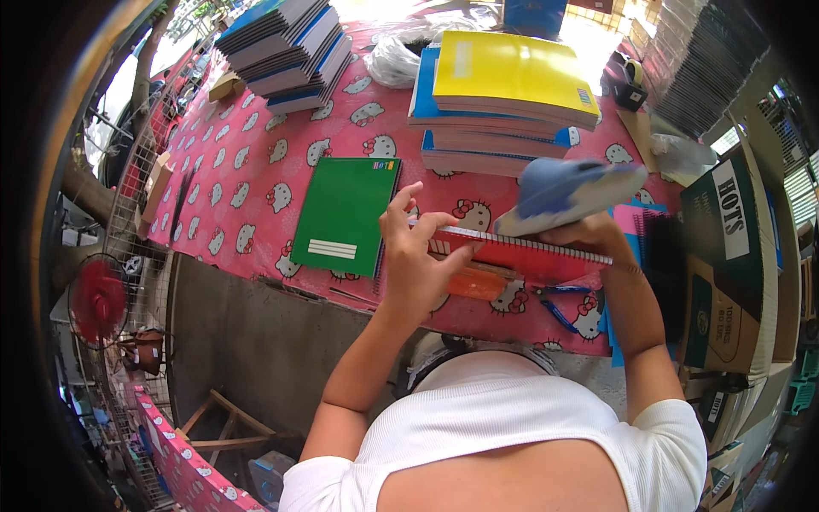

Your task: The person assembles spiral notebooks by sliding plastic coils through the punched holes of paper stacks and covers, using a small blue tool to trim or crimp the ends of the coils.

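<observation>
My left hand (pixel 415 256) grips the left end of a red spiral-bound notebook (pixel 520 254), held on edge over the table. My right hand (pixel 589 235) holds the notebook's right part and is partly hidden behind a blurred blue-and-white object (pixel 567 192) that it seems to hold above the spiral. A green notebook (pixel 343 218) lies flat just left of my left hand. Under the red notebook lie an orange flat item (pixel 478 284) and a blue pen (pixel 559 311).
The table has a pink cartoon-cat cloth (pixel 247 183). A stack of notebooks with a yellow one on top (pixel 503 81) stands behind, another dark stack (pixel 286 51) at far left. Cardboard boxes (pixel 734 282) stand at right. A red fan (pixel 98 299) sits low left.
</observation>
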### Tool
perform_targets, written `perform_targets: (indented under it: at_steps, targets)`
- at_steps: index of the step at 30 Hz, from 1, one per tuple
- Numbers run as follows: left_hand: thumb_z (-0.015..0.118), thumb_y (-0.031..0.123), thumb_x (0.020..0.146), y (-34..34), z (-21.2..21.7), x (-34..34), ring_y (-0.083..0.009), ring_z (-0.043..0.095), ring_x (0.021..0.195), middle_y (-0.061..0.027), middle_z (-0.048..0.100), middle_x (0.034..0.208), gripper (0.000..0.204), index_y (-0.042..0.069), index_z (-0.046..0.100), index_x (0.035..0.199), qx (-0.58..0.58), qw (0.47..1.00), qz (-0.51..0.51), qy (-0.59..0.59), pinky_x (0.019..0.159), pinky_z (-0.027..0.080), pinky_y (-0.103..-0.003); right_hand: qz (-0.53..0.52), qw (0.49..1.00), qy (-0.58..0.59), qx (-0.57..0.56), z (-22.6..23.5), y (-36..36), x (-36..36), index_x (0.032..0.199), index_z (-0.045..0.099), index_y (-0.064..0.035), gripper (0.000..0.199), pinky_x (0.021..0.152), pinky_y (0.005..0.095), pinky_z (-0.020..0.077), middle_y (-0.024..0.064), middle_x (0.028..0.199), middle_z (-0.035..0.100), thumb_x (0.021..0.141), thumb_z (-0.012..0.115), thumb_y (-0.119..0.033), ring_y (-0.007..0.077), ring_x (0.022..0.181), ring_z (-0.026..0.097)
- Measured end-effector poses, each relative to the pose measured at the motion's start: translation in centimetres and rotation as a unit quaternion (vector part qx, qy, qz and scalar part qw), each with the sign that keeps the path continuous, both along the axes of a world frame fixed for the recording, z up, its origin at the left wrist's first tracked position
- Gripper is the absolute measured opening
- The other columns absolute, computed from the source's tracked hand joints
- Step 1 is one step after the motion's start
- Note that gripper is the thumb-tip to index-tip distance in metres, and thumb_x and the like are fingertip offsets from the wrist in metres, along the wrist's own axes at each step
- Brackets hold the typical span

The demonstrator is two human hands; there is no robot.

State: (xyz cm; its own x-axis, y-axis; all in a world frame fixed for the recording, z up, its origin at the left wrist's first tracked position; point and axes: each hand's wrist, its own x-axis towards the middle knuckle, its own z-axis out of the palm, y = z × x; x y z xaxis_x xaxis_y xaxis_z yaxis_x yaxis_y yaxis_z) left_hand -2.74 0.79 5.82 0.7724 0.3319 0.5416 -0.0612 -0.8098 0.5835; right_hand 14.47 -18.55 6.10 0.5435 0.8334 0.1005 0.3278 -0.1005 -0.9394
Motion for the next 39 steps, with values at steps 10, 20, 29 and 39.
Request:
perform_targets:
  at_steps: [10, 20, 29, 39]
  targets:
    - [0.079, 0.001, 0.071, 1.4, -2.4, -1.1, -0.0149, 0.060, 0.098, -0.0108, 0.061, 0.105, 0.043, 0.003, 0.059, 0.109, -0.392, 0.916, -0.058, -0.062, 0.083, 0.050, -0.028, 0.091, 0.986, -0.059, -0.125, -0.4, 4.7, 1.2, 0.104, 0.065, 0.0002, 0.042, 0.082, 0.0277, 0.0482, 0.0056, 0.100, 0.067, 0.063, 0.073, 0.000, 0.0120, 0.091, 0.059]
    - [0.065, -0.009, 0.082, 2.4, -4.6, -2.5, -0.0111, 0.062, 0.089, -0.0067, 0.065, 0.099, 0.038, 0.002, 0.058, 0.118, -0.453, 0.882, -0.064, -0.115, 0.074, 0.055, -0.025, 0.180, 0.981, -0.063, 0.039, -0.7, 6.9, 1.3, 0.106, 0.062, -0.0006, 0.048, 0.071, 0.0321, 0.0515, 0.0127, 0.085, 0.069, 0.060, 0.075, -0.002, 0.0224, 0.076, 0.065]
    - [0.066, -0.002, 0.084, 4.0, -3.0, -2.1, -0.0080, 0.057, 0.093, -0.0051, 0.065, 0.099, 0.028, 0.003, 0.063, 0.110, -0.573, 0.798, -0.163, -0.088, 0.082, 0.047, -0.023, -0.151, 0.949, -0.263, -0.085, -10.7, -2.9, 0.1, 0.119, 0.056, -0.0045, 0.045, 0.096, 0.0470, 0.0410, 0.0214, 0.121, 0.055, 0.076, 0.068, -0.011, 0.0404, 0.116, 0.050]
    - [0.071, 0.006, 0.083, 3.7, -2.5, 1.7, -0.0050, 0.058, 0.076, -0.0074, 0.068, 0.094, 0.016, -0.001, 0.064, 0.096, -0.576, 0.793, -0.179, -0.086, 0.059, 0.048, -0.017, -0.274, 0.821, -0.361, -0.347, -12.6, -10.0, -16.6, 0.120, 0.056, -0.0030, 0.044, 0.093, 0.0437, 0.0399, 0.0187, 0.117, 0.054, 0.078, 0.066, -0.011, 0.0356, 0.109, 0.051]
